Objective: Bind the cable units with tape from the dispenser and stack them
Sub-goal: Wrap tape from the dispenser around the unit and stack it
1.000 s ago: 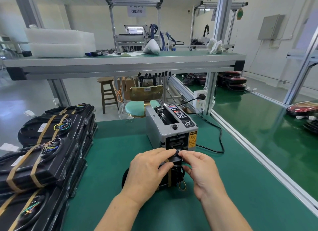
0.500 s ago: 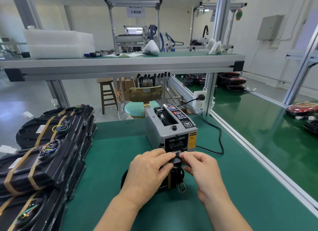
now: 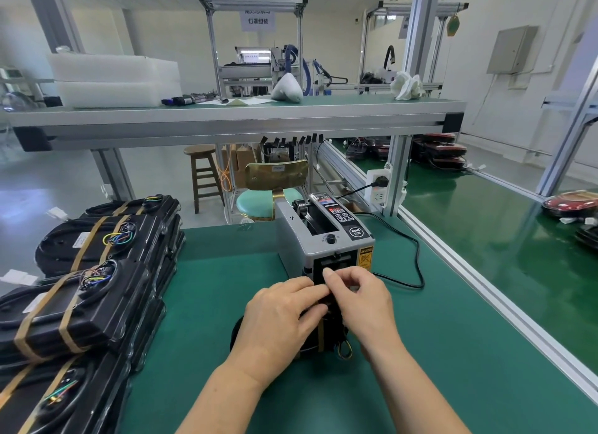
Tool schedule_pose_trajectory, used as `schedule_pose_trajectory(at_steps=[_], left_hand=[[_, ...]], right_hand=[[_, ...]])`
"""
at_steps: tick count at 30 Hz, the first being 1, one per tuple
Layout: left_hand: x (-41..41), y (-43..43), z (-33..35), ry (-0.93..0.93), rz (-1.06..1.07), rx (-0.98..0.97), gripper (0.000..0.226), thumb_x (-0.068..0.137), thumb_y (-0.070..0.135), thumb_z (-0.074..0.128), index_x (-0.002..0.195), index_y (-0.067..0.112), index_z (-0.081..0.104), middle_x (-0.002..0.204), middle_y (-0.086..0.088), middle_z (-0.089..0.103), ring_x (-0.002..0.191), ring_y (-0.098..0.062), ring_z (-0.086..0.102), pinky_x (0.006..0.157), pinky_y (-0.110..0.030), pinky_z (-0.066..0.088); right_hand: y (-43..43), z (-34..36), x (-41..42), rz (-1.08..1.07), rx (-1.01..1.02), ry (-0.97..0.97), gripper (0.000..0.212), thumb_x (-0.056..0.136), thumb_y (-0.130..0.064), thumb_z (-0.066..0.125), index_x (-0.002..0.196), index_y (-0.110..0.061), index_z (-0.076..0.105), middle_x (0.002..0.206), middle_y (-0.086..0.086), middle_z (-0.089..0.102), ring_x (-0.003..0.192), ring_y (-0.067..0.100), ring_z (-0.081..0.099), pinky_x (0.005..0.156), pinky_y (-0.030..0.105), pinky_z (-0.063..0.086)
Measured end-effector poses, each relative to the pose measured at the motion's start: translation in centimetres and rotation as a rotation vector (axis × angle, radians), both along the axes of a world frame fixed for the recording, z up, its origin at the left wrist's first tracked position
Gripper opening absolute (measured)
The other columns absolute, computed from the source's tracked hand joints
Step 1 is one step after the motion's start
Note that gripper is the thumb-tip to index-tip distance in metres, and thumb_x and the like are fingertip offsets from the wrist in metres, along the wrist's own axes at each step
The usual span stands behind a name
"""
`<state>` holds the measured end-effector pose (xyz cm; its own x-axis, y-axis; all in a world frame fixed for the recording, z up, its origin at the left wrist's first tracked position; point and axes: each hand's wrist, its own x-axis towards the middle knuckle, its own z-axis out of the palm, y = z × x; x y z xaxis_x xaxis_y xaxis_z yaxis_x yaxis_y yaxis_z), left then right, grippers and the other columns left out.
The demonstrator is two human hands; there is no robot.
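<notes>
Cable unit (image 3: 331, 335) lies on green bench mat (image 3: 210, 288).

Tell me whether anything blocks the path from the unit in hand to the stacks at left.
Nothing visible does: only bare green mat lies between the cable unit and the taped stacks at left.

Place: a factory assembly hall.
Table: green-matted table (image 3: 210, 304) edged in aluminium framing, a long shelf (image 3: 226, 116) above it.
Stock: taped black cable units (image 3: 97, 271) stacked in batches beside an electric tape dispenser (image 3: 323, 239).
Background: more framed workstations (image 3: 252, 45).
</notes>
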<state>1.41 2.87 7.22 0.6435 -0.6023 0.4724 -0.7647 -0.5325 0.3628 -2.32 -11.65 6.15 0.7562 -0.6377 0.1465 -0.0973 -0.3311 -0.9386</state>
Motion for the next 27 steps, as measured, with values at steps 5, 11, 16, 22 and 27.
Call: schedule_pose_trajectory(at_steps=[5,11,16,22,27], left_hand=[[0.0,-0.1,-0.1,-0.003,-0.009,0.008,0.028,0.095,0.04,0.057,0.122,0.044,0.063,0.112,0.022,0.062,0.098,-0.007,0.059,0.082,-0.033,0.049],[0.0,-0.1,-0.2,-0.012,-0.012,-0.025,0.027,0.093,0.038,0.06,0.119,0.043,0.065,0.11,0.021,0.065,0.098,-0.008,0.061,0.081,-0.035,0.051],[0.1,0.0,-0.3,-0.009,-0.004,-0.03,0.027,0.093,0.038,0.06,0.119,0.042,0.066,0.113,0.021,0.064,0.1,-0.009,0.061,0.084,-0.034,0.05],[0.6,0.3,-0.4,0.013,0.009,-0.021,0.032,0.094,0.038,0.058,0.126,0.042,0.061,0.122,0.022,0.06,0.108,-0.006,0.057,0.091,-0.028,0.044],[1.1,1.1,-0.5,0.042,-0.012,-0.026,0.049,0.09,0.047,0.061,0.138,0.036,0.052,0.131,0.021,0.058,0.123,-0.004,0.05,0.109,-0.024,0.028]], right_hand=[[-0.8,-0.9,0.0,0.001,-0.004,-0.044,0.016,0.087,-0.035,0.069,0.073,-0.027,0.071,0.073,-0.009,0.071,0.076,0.011,0.065,0.076,0.035,0.054],[-0.9,-1.8,0.1,0.013,-0.187,-0.064,0.026,0.098,-0.031,0.052,0.079,-0.025,0.068,0.078,-0.007,0.068,0.079,0.009,0.061,0.075,0.033,0.049],[-1.1,-2.4,-0.5,0.048,-0.047,-0.123,0.032,0.101,-0.038,0.046,0.083,-0.025,0.07,0.085,-0.007,0.069,0.088,0.01,0.062,0.079,0.028,0.048],[-0.8,-4.4,-1.9,0.412,0.068,-0.041,0.051,0.074,-0.059,0.068,0.121,-0.044,0.056,0.117,-0.017,0.067,0.113,0.0,0.06,0.094,0.021,0.046],[-1.2,-5.9,-2.3,0.482,0.002,0.026,0.049,0.079,-0.034,0.078,0.122,-0.037,0.055,0.116,-0.018,0.068,0.109,0.0,0.062,0.093,0.022,0.046]])
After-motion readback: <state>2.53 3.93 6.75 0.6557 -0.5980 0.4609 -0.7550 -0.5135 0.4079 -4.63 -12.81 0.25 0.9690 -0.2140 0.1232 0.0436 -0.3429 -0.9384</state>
